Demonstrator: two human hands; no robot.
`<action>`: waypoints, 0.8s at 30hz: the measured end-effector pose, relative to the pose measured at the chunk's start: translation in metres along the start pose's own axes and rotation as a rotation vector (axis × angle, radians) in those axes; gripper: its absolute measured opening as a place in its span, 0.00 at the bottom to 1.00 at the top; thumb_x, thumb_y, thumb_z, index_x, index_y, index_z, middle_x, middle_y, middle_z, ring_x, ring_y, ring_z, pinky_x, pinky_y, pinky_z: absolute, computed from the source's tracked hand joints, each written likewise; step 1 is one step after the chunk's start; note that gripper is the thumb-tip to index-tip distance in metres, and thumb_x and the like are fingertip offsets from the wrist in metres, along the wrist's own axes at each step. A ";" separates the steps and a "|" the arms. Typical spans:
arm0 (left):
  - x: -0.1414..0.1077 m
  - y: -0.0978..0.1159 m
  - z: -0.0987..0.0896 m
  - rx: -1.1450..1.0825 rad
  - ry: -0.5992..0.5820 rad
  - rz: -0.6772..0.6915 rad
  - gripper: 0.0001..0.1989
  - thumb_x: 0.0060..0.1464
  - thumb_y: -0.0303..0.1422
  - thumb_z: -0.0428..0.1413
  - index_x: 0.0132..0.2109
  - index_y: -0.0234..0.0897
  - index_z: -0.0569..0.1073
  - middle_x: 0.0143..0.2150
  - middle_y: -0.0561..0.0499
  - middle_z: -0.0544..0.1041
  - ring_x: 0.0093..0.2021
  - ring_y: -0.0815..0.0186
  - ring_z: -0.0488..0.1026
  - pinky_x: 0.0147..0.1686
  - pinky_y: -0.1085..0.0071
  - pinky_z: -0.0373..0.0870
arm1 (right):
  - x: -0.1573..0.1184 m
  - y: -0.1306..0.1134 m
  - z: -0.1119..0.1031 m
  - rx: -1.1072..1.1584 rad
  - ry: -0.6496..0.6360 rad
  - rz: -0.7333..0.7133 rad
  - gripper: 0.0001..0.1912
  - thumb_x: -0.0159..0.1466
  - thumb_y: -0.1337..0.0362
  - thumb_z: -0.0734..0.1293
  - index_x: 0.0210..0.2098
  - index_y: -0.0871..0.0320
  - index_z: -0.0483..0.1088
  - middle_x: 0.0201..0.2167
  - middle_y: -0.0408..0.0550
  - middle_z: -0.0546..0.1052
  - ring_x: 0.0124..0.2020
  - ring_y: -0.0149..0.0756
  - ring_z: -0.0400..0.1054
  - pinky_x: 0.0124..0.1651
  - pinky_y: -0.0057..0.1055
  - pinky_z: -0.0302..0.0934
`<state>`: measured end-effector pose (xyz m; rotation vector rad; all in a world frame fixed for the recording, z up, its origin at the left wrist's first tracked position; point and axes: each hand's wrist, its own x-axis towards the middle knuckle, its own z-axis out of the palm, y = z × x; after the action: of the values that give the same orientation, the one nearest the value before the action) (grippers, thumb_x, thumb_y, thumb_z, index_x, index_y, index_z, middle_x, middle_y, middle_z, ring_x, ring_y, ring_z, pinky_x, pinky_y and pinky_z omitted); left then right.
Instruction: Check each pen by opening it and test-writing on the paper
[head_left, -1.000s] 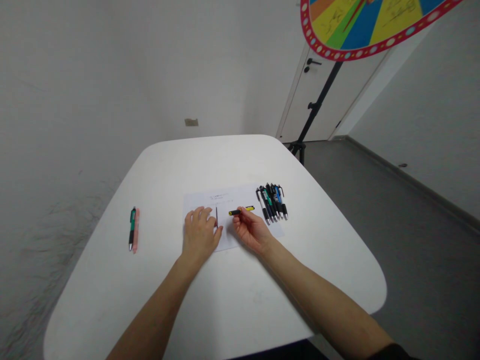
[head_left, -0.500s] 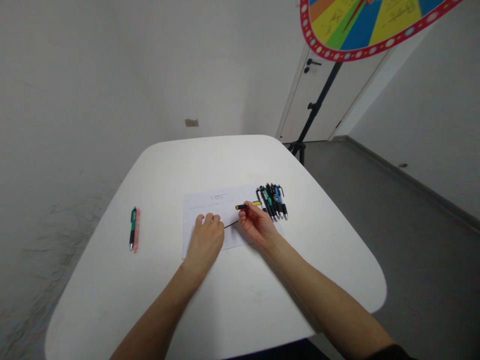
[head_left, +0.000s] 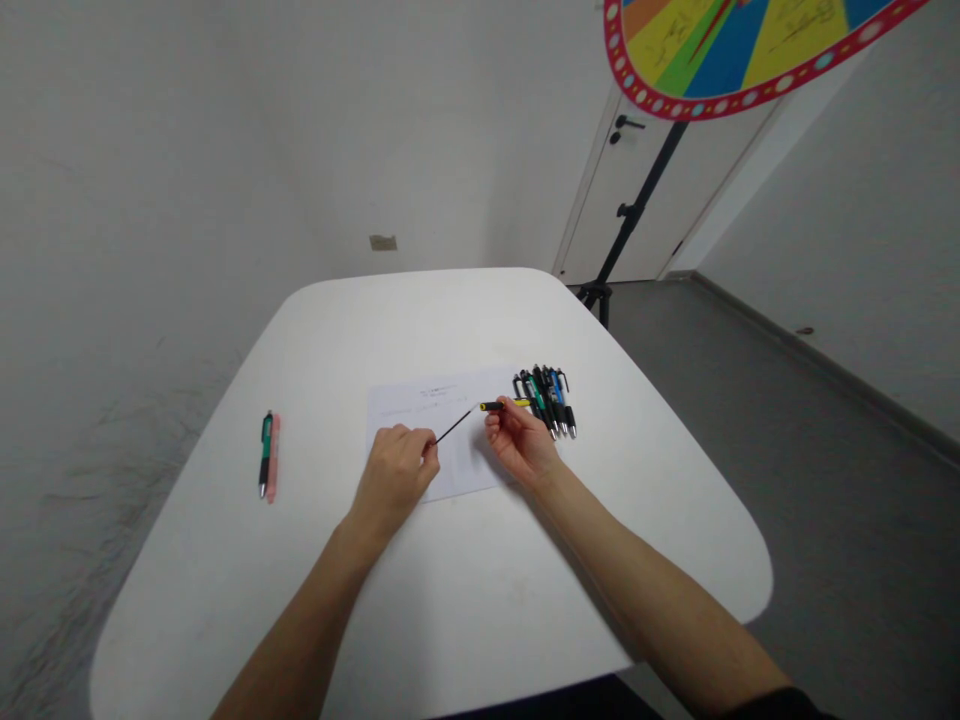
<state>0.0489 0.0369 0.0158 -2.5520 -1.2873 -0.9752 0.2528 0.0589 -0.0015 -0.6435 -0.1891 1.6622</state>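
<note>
Pinched in the fingers of my left hand (head_left: pixel 397 470) is a thin dark pen refill (head_left: pixel 454 425), slanting up to the right. Its upper end comes close to the front of a yellow and black pen barrel (head_left: pixel 492 406); whether they touch I cannot tell. My right hand (head_left: pixel 523 440) is closed on that barrel, which lies roughly level with its black end to the left. Beneath both hands is a white sheet of paper (head_left: pixel 442 480) with some handwriting near its top. Several pens (head_left: pixel 551 400) lie side by side just beyond my right hand.
On the left of the white table (head_left: pixel 420 320) lie a green and black pen (head_left: pixel 265 455) and a pink pen (head_left: pixel 274 458). Past the far right edge, a colourful wheel (head_left: pixel 720 60) stands on a black tripod (head_left: pixel 637 205) before a door.
My left hand has lifted off the paper with the refill, its tip now up near the barrel's front. My right hand has shifted slightly right and up with the barrel.
</note>
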 end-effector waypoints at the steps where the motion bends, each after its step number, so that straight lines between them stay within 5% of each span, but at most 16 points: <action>1: 0.000 -0.001 -0.002 -0.040 0.015 -0.003 0.06 0.57 0.25 0.52 0.33 0.38 0.71 0.29 0.51 0.74 0.31 0.63 0.69 0.36 0.65 0.65 | 0.000 0.001 0.000 -0.008 -0.001 0.001 0.05 0.55 0.71 0.73 0.27 0.59 0.74 0.23 0.42 0.78 0.23 0.26 0.70 0.27 0.21 0.67; 18: -0.001 -0.010 -0.017 -0.038 0.124 0.036 0.07 0.62 0.28 0.52 0.36 0.39 0.74 0.31 0.49 0.78 0.34 0.62 0.70 0.38 0.64 0.65 | 0.000 0.001 0.003 -0.084 0.033 -0.046 0.09 0.52 0.69 0.76 0.28 0.58 0.71 0.22 0.40 0.75 0.22 0.25 0.69 0.26 0.20 0.67; 24: -0.001 -0.006 -0.013 -0.109 0.193 0.070 0.06 0.62 0.29 0.54 0.37 0.39 0.76 0.31 0.50 0.80 0.33 0.64 0.73 0.37 0.66 0.68 | -0.012 0.013 0.010 -0.276 -0.080 -0.057 0.16 0.47 0.63 0.80 0.29 0.60 0.72 0.20 0.39 0.73 0.22 0.25 0.69 0.26 0.19 0.66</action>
<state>0.0381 0.0352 0.0245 -2.4866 -1.1151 -1.2733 0.2368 0.0472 0.0042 -0.7707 -0.4963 1.6222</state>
